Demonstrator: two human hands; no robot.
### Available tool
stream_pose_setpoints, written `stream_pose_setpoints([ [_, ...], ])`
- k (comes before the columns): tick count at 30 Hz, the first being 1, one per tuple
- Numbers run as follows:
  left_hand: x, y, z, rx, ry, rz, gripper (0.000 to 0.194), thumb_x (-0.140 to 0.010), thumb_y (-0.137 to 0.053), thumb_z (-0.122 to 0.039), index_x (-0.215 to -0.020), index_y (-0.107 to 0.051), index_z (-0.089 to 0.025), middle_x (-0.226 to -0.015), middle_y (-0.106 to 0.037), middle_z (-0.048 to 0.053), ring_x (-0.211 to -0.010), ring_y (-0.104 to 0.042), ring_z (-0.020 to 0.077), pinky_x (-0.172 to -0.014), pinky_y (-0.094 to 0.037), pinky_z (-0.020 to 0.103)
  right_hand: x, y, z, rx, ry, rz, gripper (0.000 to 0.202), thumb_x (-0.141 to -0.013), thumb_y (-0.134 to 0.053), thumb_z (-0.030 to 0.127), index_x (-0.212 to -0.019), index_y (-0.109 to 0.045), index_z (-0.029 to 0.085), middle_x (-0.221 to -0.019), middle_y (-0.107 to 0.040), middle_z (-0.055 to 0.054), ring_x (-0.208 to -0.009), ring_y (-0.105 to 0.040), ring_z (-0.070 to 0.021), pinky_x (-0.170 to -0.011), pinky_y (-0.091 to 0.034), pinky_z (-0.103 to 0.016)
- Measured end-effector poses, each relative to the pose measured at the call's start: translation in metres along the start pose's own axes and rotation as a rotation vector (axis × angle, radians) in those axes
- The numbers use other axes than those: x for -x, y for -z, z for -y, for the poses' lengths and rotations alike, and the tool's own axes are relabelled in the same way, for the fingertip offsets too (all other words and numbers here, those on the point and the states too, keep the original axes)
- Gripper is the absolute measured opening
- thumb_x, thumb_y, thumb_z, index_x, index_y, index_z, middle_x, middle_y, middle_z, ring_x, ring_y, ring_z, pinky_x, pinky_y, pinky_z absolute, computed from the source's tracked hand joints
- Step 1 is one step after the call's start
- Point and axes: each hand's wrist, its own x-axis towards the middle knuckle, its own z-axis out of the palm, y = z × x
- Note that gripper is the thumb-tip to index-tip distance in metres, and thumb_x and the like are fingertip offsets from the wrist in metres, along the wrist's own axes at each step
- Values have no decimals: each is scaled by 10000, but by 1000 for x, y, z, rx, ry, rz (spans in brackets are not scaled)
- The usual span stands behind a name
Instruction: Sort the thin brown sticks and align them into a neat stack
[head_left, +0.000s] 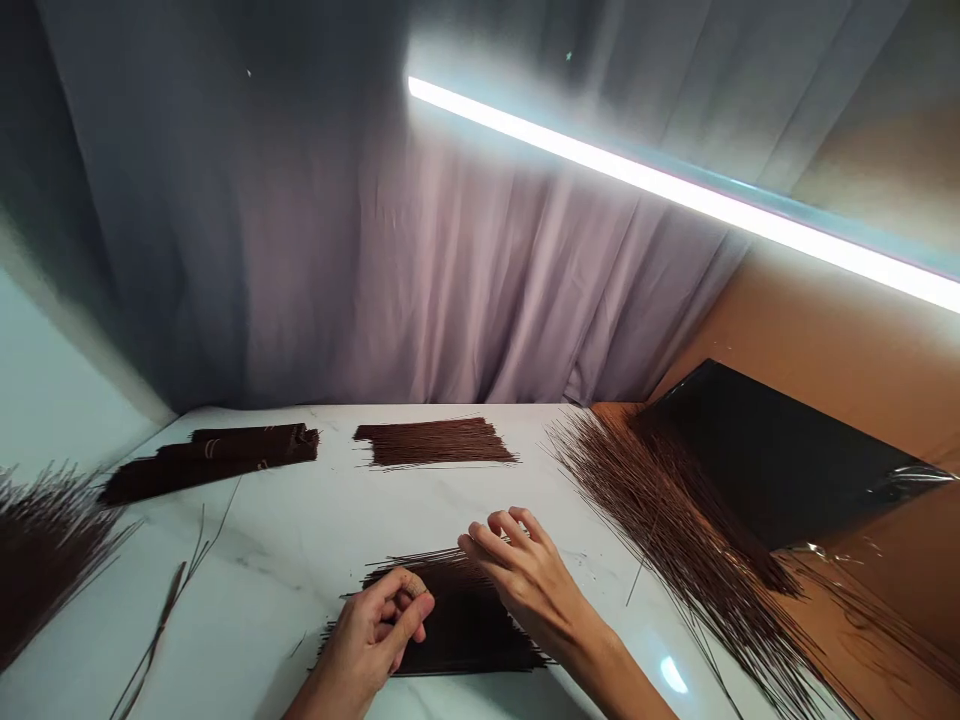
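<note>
A flat layer of thin dark brown sticks [457, 625] lies on the white marble table [300, 540] right in front of me. My left hand [379, 625] rests on its left end with the fingers curled in; whether it pinches a stick I cannot tell. My right hand [521, 570] lies flat over the layer's upper right part, fingers spread and pointing left.
A second flat stick layer [435, 442] lies further back. Tied stick bundles [214, 458] sit at the back left. A loose fan of sticks [675, 520] spreads on the right beside a dark plastic sheet [757, 450]. More sticks [41, 545] lie at the left edge. A grey curtain hangs behind.
</note>
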Motion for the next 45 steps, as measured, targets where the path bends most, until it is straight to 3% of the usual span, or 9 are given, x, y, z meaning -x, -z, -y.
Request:
stream_pose_setpoints([
  [4, 1, 3, -5, 2, 32, 9, 488, -784, -703, -656, -737, -620, -177, -606, -571, -35, -399, -317, 44, -371, -207, 174, 8, 20, 8, -134, -216, -158, 368, -1048, -415, 125, -1386, -550, 178, -1053, -666, -67, -907, -555, -209, -851, -412, -357],
  [8, 3, 6, -8, -15, 1, 6, 438, -819, -685, -617, -736, -609, -194, -619, -602, -25, -437, -408, 79, -413, -301, 194, 20, 20, 38, -446, -789, -468, 179, -1042, -482, 244, -994, -654, 226, -811, -609, -4, -741, -569, -164, -695, -446, -266],
  [11, 6, 6, -12, -59, -123, -26, 384, -880, -652, -550, -721, -627, -201, -602, -606, -16, -576, -531, 139, -585, -434, 233, 17, -4, 74, -784, -1072, -373, 311, -1001, -544, 460, -816, -615, 221, -699, -585, 16, -642, -552, -147, -598, -433, -234],
  [20, 13, -6, -20, 303, -94, 32, 371, -865, -696, -554, -779, -660, -196, -817, -574, -3, -669, -532, 133, -534, -430, 192, -5, -50, 123, -1424, -1040, -217, 473, -855, -667, 642, -824, -691, 170, -658, -621, -10, -552, -551, -125, -520, -449, -226],
  [25, 5, -4, -5, -68, -260, -68, 274, -983, -544, -461, -950, -721, -255, -995, -683, 41, -933, -623, 231, -851, -505, 333, 6, -8, 70, -1270, -1116, -171, 494, -902, -577, 675, -869, -656, 188, -656, -628, 1, -426, -492, -100, -440, -444, -232],
  [30, -1, 7, 12, -605, -415, -66, 160, -964, -553, -170, -960, -685, -259, -1008, -699, 31, -970, -630, 251, -903, -476, 394, 81, 65, -56, -205, -1030, -170, 511, -863, -538, 696, -924, -739, 230, -899, -726, -97, -625, -629, -218, -502, -465, -305],
  [34, -1, 6, 20, -766, -455, -56, 190, -986, -509, -117, -911, -636, -239, -946, -682, 16, -895, -637, 236, -823, -476, 375, 139, 93, -127, 384, -1033, 103, 558, -943, -358, 651, -943, -755, 258, -924, -712, -108, -650, -639, -269, -457, -365, -332],
  [39, -3, -1, 28, -871, -545, -130, 222, -1010, -449, -111, -886, -588, -233, -903, -653, 23, -852, -634, 242, -807, -473, 387, 128, 74, -119, 612, -832, 33, 684, -1015, -220, 604, -1106, -703, 129, -1044, -622, -191, -828, -633, -307, -577, -479, -379],
  [45, 3, 6, 17, -670, -526, -41, 241, -1019, -390, -124, -987, -593, -249, -1001, -651, 43, -917, -628, 225, -857, -507, 358, 18, -5, -86, 158, -457, -11, 261, -1034, -478, 318, -1106, -664, 149, -1042, -621, -135, -976, -607, -267, -842, -528, -400],
])
